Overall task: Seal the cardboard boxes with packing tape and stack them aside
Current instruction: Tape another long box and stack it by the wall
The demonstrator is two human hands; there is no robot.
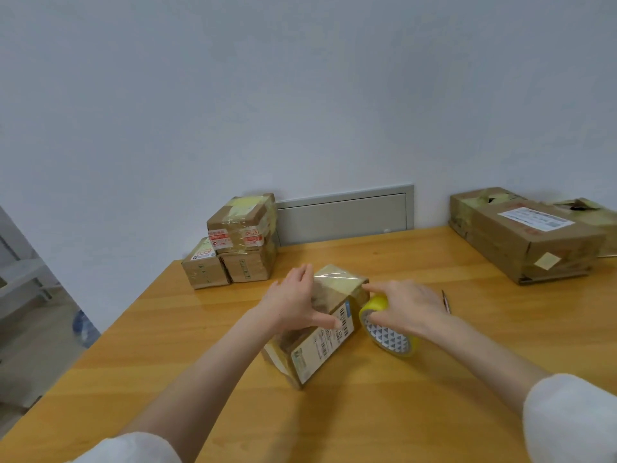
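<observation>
Desk [500, 312]: yellow-orange wood grain, glossy, far edge against the wall.
Wall [300, 95]: plain, pale blue-grey, fills the upper half of the view.
Grey panel [344, 215]: low rectangular plate with a raised frame, set in the wall just above the desk's far edge.
Thin pen-like object [446, 300]: lies flat on the desk, right of centre; too small to identify.
Floor [33, 345]: pale, seen past the desk's left edge.
Bluish translucent container [85, 325]: on the floor, blurred.
Grey furniture frame [23, 272]: far left.

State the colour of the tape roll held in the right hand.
The tape roll is yellow, its core patterned with dark triangles; head view.
</observation>
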